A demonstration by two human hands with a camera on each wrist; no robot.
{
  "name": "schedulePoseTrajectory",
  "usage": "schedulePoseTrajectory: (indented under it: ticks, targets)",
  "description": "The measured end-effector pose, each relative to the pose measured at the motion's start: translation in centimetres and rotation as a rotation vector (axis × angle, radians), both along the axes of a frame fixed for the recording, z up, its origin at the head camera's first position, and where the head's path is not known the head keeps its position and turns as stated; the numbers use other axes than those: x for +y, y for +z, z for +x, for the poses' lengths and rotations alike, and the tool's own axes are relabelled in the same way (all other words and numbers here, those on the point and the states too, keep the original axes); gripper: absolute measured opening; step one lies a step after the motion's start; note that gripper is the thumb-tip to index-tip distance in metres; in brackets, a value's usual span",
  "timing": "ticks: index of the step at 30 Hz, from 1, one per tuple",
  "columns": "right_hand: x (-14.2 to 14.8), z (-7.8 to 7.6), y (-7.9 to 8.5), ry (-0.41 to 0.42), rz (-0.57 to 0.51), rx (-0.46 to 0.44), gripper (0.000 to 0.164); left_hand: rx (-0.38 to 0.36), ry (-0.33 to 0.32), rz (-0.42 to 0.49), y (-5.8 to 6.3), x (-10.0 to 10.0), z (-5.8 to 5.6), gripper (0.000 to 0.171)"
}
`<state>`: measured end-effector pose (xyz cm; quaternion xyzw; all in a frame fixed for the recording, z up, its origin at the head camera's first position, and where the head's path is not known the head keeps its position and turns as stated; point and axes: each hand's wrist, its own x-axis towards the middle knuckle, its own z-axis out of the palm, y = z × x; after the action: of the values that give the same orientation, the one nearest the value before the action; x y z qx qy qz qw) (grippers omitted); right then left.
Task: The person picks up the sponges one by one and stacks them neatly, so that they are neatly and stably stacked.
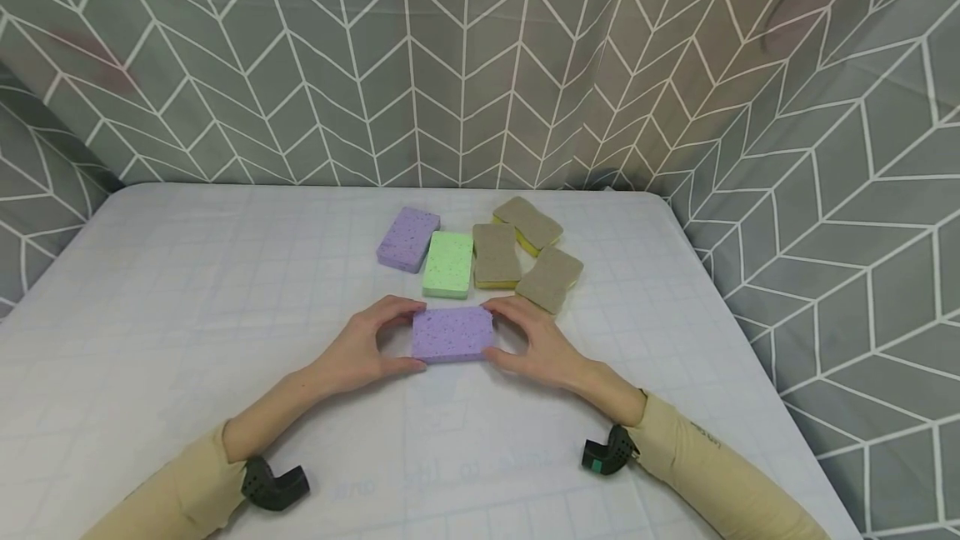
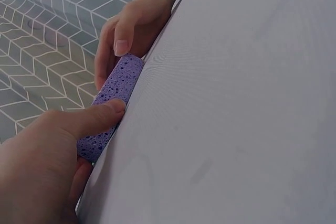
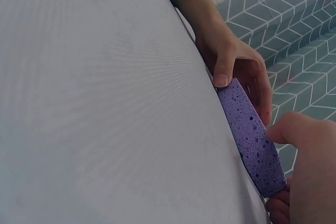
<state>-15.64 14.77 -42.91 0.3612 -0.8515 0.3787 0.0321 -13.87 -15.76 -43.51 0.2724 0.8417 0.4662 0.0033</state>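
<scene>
Lower left and lower right of the frame: tan sleeves [image 1: 180, 482] and a dark wrist device [image 1: 275, 486] at each wrist, set back from the work.

Centre: purple sponge [image 1: 452, 334], broad face up, long side across the frame, apparently flat on the white tabletop [image 1: 225, 273]. The left hand [image 1: 360, 350] pinches its left end and the right hand [image 1: 546, 350] its right end, thumbs on the near side, fingers toward the far side. Judged purpose: two-ended hold to keep the block level and square, middle uncovered.

Just beyond centre: green sponge [image 1: 448, 263], nearly upright in the frame, bordering the held block's far side. To its right, three brown-topped sponges [image 1: 496, 255] lie at differing angles; the lowest crowds the right hand, contact not determinable. These would obstruct forward travel. Upper left of the green one: second purple sponge [image 1: 408, 240], tilted.

Top of frame: patterned curtain [image 1: 465, 65] behind the table edge.
</scene>
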Motion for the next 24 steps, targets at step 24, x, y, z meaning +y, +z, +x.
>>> schedulePoseTrajectory:
  ticks: [24]
  targets:
    - [-0.34, -0.21, -0.02, -0.028, -0.009, -0.032, 0.050, 0.012, -0.001, -0.028, 0.08, -0.12, -0.18, 0.078]
